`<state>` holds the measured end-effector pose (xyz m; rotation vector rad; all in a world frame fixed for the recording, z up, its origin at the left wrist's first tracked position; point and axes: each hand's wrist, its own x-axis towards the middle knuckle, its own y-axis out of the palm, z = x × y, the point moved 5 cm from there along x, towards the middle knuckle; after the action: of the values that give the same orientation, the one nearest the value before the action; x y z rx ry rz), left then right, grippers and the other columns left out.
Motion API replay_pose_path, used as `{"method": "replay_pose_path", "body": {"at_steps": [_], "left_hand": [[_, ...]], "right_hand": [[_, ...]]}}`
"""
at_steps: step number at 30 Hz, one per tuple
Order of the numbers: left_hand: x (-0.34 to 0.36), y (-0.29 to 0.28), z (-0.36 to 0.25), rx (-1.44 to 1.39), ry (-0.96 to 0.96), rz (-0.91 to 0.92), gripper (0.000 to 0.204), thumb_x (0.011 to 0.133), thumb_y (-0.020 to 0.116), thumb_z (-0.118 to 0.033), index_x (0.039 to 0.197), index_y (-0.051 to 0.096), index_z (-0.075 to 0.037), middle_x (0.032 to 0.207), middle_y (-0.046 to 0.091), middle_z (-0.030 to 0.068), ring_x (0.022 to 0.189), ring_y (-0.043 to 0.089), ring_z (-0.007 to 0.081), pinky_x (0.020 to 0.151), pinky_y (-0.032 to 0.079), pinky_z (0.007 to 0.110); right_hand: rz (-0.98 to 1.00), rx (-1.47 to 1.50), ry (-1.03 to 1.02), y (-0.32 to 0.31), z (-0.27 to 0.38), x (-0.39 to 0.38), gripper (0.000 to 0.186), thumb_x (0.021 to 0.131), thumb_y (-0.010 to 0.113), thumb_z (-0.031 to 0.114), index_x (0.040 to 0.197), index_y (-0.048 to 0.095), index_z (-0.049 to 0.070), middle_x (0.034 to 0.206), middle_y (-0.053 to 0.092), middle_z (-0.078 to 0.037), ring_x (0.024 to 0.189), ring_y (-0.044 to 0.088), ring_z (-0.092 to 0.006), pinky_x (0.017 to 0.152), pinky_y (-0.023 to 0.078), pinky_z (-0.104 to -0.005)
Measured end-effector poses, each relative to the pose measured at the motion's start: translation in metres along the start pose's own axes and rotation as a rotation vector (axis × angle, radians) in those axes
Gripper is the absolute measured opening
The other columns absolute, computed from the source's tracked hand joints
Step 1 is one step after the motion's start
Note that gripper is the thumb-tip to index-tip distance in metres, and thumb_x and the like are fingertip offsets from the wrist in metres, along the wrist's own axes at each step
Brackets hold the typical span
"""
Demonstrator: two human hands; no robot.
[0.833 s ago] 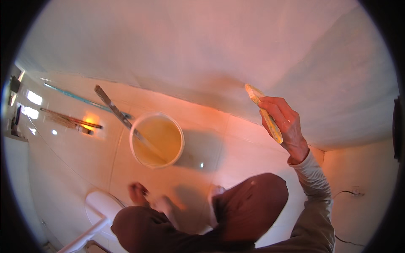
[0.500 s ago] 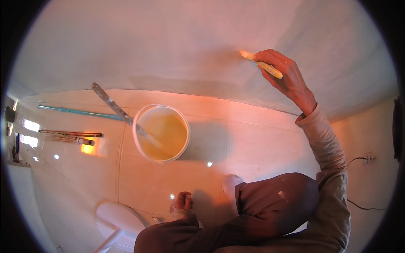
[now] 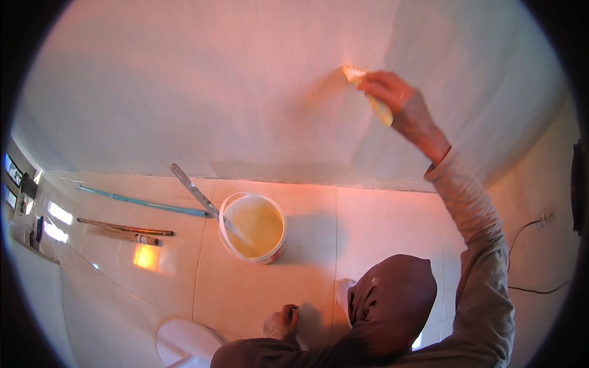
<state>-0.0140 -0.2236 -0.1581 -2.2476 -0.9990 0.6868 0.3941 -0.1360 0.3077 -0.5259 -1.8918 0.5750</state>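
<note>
At the far left, a teal pole (image 3: 138, 199) is lying crosswise on the pale tiled floor (image 3: 239, 291). Nearer, a slim brown stick (image 3: 132, 229) is resting just beside a straw hand broom (image 3: 119, 233), whose bristles are pointing left. An orange light patch (image 3: 146, 257) is glowing on the tiles by the broom's right end, and two white reflections (image 3: 59, 213) are shining farther left. Bright panes (image 3: 12, 169) are showing at the left edge, with a dark object (image 3: 28, 186), too small to identify, standing beside them. At the near left, a white round base (image 3: 178, 336) with a post is running out of view. On the right, a dark cable (image 3: 519, 234) is hanging from a small wall fitting (image 3: 541, 222).
</note>
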Motion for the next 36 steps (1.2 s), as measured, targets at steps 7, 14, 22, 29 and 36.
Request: {"method": "replay_pose_path", "body": {"at_steps": [7,14,22,29,36], "left_hand": [[-0.001,0.006,0.012,-0.143,-0.007,0.047,0.026,0.098,0.064,-0.037,0.116,0.063,-0.019,0.083,0.073,0.0149,0.079,0.072,0.0377,0.069,0.054,0.049],[-0.007,0.002,0.002,-0.023,-0.085,0.081,0.028,0.098,0.061,-0.041,0.118,0.063,-0.021,0.085,0.075,0.0118,0.081,0.072,0.0376,0.071,0.055,0.05],[0.002,0.013,0.017,-0.088,0.01,0.083,0.03,0.099,0.06,-0.041,0.119,0.06,-0.018,0.089,0.074,0.0153,0.086,0.072,0.0378,0.074,0.055,0.05],[-0.009,-0.006,-0.011,-0.053,-0.062,0.094,0.027,0.099,0.061,-0.038,0.116,0.062,-0.016,0.09,0.073,0.0178,0.087,0.072,0.0379,0.075,0.055,0.048],[0.003,0.021,0.028,-0.123,0.057,0.077,0.029,0.1,0.061,-0.038,0.117,0.061,-0.014,0.091,0.073,0.0198,0.088,0.072,0.0401,0.075,0.055,0.05]], "right_hand": [[0.17,-0.113,-0.019,0.089,0.046,-0.1,0.021,0.079,0.068,0.011,0.098,0.061,0.008,0.112,0.06,-0.009,0.101,0.062,-0.0267,0.085,0.057,-0.0381],[0.272,0.045,0.098,0.119,0.056,-0.142,0.021,0.08,0.067,0.008,0.1,0.06,0.008,0.11,0.06,-0.007,0.099,0.062,-0.0263,0.081,0.058,-0.0369],[-0.033,0.006,0.122,0.012,-0.011,-0.029,0.038,0.079,0.061,-0.009,0.113,0.064,0.009,0.11,0.067,-0.004,0.102,0.065,-0.0269,0.075,0.06,-0.0367],[-0.148,-0.25,-0.071,-0.034,-0.011,0.032,0.026,0.08,0.068,0.005,0.106,0.063,0.009,0.11,0.065,-0.006,0.102,0.064,-0.026,0.077,0.058,-0.0366],[0.094,-0.165,-0.018,0.045,0.021,-0.059,0.026,0.079,0.069,0.009,0.104,0.062,0.008,0.103,0.062,-0.005,0.098,0.063,-0.0232,0.081,0.058,-0.035]]}}
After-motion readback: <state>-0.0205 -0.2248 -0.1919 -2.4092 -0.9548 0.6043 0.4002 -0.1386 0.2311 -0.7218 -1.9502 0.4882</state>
